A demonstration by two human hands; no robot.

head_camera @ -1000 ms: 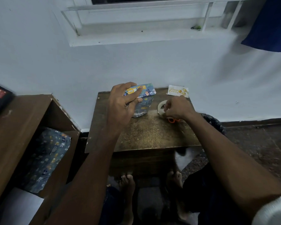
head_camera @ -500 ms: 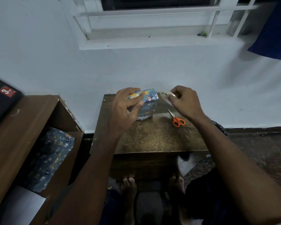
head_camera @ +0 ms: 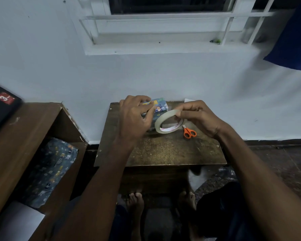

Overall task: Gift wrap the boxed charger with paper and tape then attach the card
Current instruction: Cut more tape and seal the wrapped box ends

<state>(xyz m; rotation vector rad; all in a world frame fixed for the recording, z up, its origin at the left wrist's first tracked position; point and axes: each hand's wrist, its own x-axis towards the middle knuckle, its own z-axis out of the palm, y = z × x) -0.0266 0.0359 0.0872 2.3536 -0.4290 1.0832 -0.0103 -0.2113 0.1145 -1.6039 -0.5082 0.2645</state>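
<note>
A small dark wooden table (head_camera: 163, 150) with a scuffed, speckled top stands against the white wall. Orange-handled scissors (head_camera: 189, 132) lie on its right part, blades pointing toward the wall, and a white paper corner (head_camera: 188, 100) shows at the far edge by the wall; the wrapped box (head_camera: 159, 106) in patterned paper is at the far middle, though whether it rests on the top cannot be told. To the left, well apart, a brown wooden shelf unit (head_camera: 21, 133) holds folded dark patterned wrapping paper (head_camera: 50, 171) in its open compartment, with a white sheet (head_camera: 17, 221) below it.
</note>
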